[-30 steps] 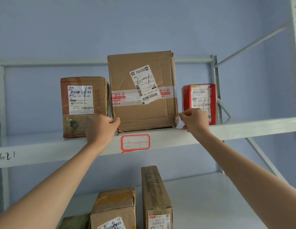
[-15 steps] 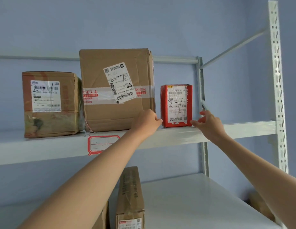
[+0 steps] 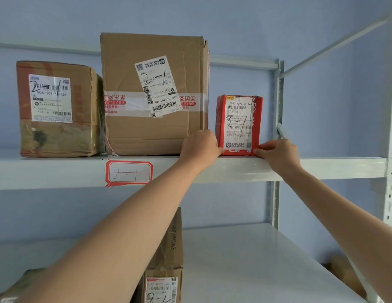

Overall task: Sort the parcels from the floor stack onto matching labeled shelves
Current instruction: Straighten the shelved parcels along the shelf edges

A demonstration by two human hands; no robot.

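Note:
Three parcels marked 2-1 stand on the upper shelf (image 3: 322, 167), which carries a red-framed 2-1 tag (image 3: 129, 173). A small red box (image 3: 238, 124) is at the right end. My left hand (image 3: 199, 147) presses its lower left corner and my right hand (image 3: 278, 154) pinches its lower right corner, so both hands grip it. A large brown carton (image 3: 153, 95) stands just left of it, touching my left hand. A smaller brown box (image 3: 57, 108) is at the far left.
The lower shelf (image 3: 245, 259) holds a tall narrow carton (image 3: 168, 270) marked 2-2, partly hidden by my left arm. A metal upright (image 3: 277, 127) and a diagonal brace stand right of the red box. Another brown parcel (image 3: 343, 274) lies low at the right.
Both hands left the large brown carton and moved right to the small red box. The view shifted right, then back a little.

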